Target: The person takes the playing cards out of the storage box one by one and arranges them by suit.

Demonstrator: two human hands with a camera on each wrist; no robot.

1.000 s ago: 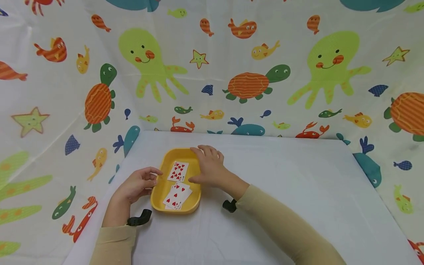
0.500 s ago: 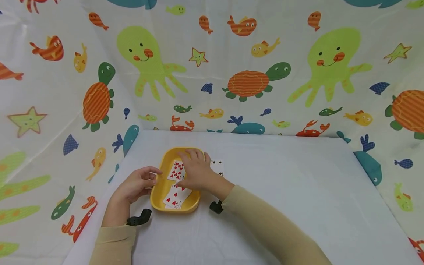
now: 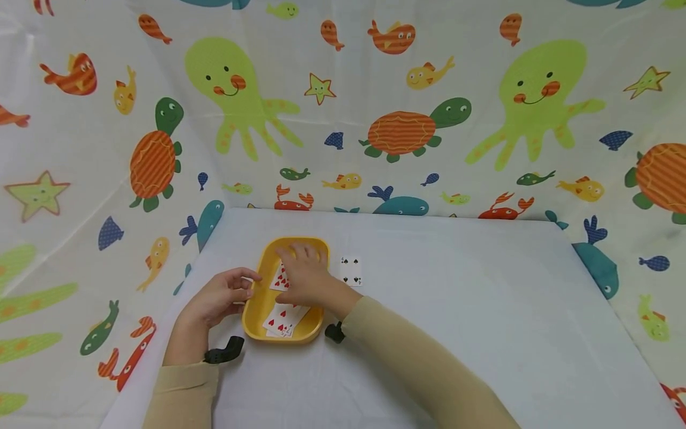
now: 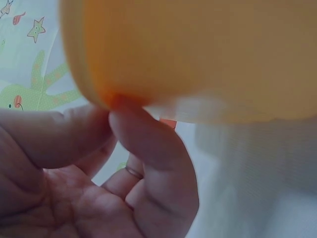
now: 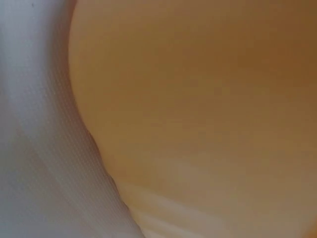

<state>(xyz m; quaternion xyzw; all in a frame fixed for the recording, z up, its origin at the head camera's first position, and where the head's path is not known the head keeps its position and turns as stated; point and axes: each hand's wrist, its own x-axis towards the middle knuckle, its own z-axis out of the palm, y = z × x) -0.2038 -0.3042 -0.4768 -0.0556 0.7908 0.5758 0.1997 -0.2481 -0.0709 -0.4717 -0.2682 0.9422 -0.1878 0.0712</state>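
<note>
A yellow plastic tray point(image 3: 249, 322) stands on the white table with several heart playing cards inside. My left hand point(image 3: 217, 298) is at its left side; in the left wrist view the thumb and forefinger point(image 4: 153, 134) pinch its rim. My right hand point(image 3: 308, 277) is over the tray with the fingers spread, above an upper heart card point(image 3: 280, 278) that it partly covers. Below it in the tray lie overlapping heart cards point(image 3: 281, 320). In the right wrist view the tray's outer wall point(image 5: 198, 109) fills most of the picture, and the hand is out of sight.
A four of spades point(image 3: 351, 271) lies face up on the table just right of the tray, close to the right wrist. White cloth point(image 3: 455, 310) covers the table. Behind it hangs a curtain point(image 3: 332, 65) printed with sea animals.
My right hand has moved left from the tray's right rim to over the upper card, uncovering the four of spades on the table. The left hand keeps its place at the tray.
</note>
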